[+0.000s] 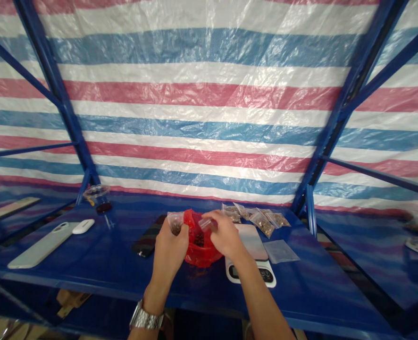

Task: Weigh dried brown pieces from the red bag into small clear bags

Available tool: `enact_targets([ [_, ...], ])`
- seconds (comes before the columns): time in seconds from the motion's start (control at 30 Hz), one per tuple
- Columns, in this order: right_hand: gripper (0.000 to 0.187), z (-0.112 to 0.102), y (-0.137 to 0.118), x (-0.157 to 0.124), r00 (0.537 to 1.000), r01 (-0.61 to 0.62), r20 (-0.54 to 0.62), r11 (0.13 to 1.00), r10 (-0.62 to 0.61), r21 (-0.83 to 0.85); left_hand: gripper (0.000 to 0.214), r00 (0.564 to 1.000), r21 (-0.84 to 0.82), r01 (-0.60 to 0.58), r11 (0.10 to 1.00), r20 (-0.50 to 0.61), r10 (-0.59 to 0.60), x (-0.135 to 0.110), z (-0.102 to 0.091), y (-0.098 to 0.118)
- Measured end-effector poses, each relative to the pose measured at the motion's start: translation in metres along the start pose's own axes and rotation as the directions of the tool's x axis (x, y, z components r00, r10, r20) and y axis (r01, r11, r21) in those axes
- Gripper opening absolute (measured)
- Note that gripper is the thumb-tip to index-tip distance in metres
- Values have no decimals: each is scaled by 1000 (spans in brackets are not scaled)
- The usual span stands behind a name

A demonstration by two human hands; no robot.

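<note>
My left hand [172, 243] is closed on a small clear zip bag [175, 222] with brown bits inside, held at the left rim of a red plastic bag [204, 255]. Dark brown pieces [199, 239] lie inside the red bag. Over its right side, my right hand [225, 233] pinches a small clear plastic piece [205, 224]; whether it is a scoop or a tube I cannot tell. Under my right forearm sits a white kitchen scale [251, 243], partly covered. Beside it lies a flat clear zip bag [282, 251]. Several filled zip bags [263, 223] lie behind the scale.
A black phone [148, 238] lies left of the red bag. Farther left are a pale phone [41, 246], a white earbud case [83, 226] and a clear cup [101, 197] with dark liquid. Blue metal posts [322, 146] and a striped sheet [202, 118] stand behind the blue table [99, 264].
</note>
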State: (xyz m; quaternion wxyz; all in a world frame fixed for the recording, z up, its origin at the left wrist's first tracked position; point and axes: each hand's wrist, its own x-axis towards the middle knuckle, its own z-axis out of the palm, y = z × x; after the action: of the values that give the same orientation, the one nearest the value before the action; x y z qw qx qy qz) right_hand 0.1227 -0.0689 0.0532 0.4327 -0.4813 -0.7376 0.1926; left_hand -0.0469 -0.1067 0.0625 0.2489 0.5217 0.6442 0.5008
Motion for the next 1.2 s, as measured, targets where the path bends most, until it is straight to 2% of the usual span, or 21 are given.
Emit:
enact_targets([
  [0.07, 50, 12, 6, -2, 992, -40, 110, 990, 55, -135, 23, 991, 254, 116, 960, 30, -128, -7, 2, -2],
  [0.13, 49, 20, 11, -3, 982, -64, 157, 968, 105, -244, 27, 979, 452, 150, 879, 54, -195, -15, 10, -5],
  [0.23, 47, 24, 16, -3, 975, -91, 162, 941, 151, -325, 40, 970, 578, 141, 804, 82, -229, -24, 24, -8],
  [0.37, 53, 19, 17, -5, 963, -110, 189, 921, 192, -374, 36, 951, 521, 105, 847, 197, -239, -21, 35, -13],
  [0.43, 54, 15, 14, -8, 958, -120, 198, 915, 208, -384, 35, 950, 440, 123, 890, 207, -234, -14, 35, -16],
  [0.53, 48, 9, 7, -14, 954, -126, 204, 910, 220, -395, 37, 975, 277, 150, 949, 117, -188, -4, 32, -22],
  [0.67, 41, 4, -2, -17, 945, -143, 213, 899, 249, -414, 37, 994, 20, 107, 994, -21, -107, 4, 24, -29],
  [0.77, 43, 3, -10, -17, 936, -163, 212, 881, 280, -444, 35, 992, -47, 83, 995, -87, -87, 6, 18, -26],
  [0.93, 47, 9, -21, -20, 904, -198, 259, 869, 341, -454, 34, 989, -25, 83, 996, -123, -86, 6, 15, -17],
  [1.1, 40, 22, -24, -22, 882, -254, 254, 853, 398, -456, 25, 995, 263, 98, 960, -62, -85, -7, 11, -22],
  [1.2, 38, 29, -21, -21, 891, -267, 237, 869, 387, -417, 32, 993, 389, 85, 917, 47, -112, -14, 11, -29],
])
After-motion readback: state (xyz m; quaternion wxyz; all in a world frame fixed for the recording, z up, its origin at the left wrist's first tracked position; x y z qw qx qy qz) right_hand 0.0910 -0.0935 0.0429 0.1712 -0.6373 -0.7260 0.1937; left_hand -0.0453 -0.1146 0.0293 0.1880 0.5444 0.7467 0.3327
